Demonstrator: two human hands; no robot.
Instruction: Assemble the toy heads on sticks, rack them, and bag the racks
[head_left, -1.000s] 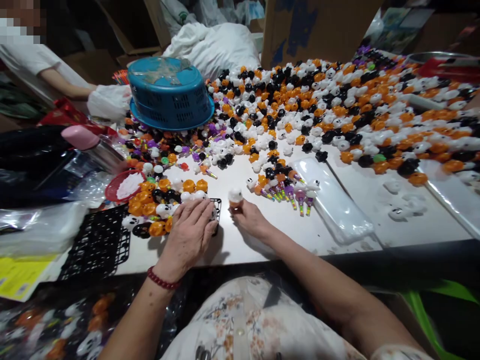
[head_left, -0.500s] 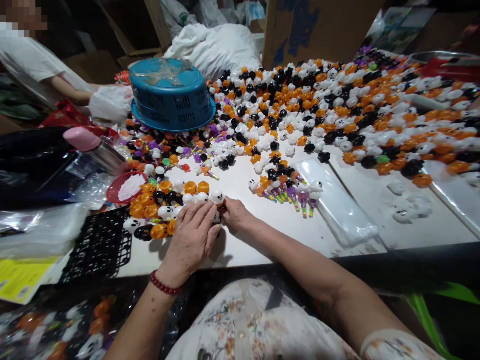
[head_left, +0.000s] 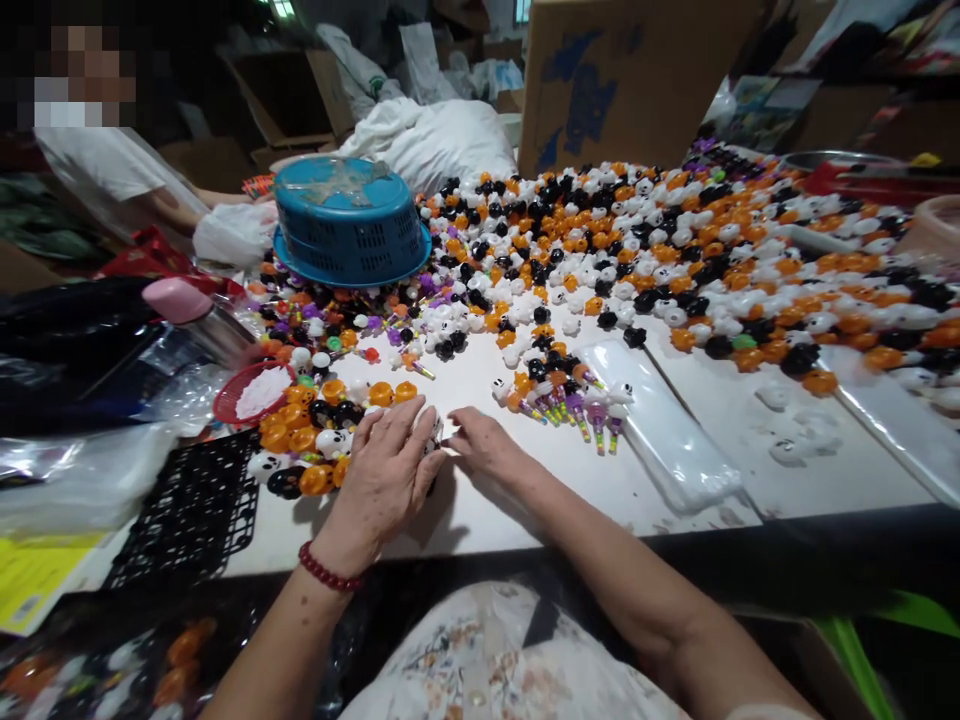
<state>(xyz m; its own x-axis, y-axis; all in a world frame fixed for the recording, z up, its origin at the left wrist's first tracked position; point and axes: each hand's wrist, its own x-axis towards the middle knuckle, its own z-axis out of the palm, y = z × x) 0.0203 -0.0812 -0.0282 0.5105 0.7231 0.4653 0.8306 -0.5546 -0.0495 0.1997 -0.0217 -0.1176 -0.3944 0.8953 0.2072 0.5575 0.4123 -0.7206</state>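
Observation:
My left hand point(head_left: 390, 465) lies over the right end of a cluster of orange, black and white figures point(head_left: 304, 437), its fingers close together and curved around the end pieces. Just to its right is my right hand point(head_left: 480, 440), fingers slightly apart and nothing visible between them. A small pile of figures with purple and striped tubes point(head_left: 577, 395) lies on the white table beyond my right hand. Right of that pile is a stack of clear plastic bags point(head_left: 667, 430). What lies under my left palm is hidden.
An upturned blue basket point(head_left: 345, 220) stands at the back left, near a person in white point(head_left: 112, 180). Many loose figures point(head_left: 585, 230) cover the back and right. At left are a red dish of white material point(head_left: 259, 392), a pink-capped bottle point(head_left: 180, 300) and a black mesh mat point(head_left: 187, 505).
My right hand has moved slightly away from my left hand and its fingers have opened. My left hand stays on the cluster. The view has tilted up a little.

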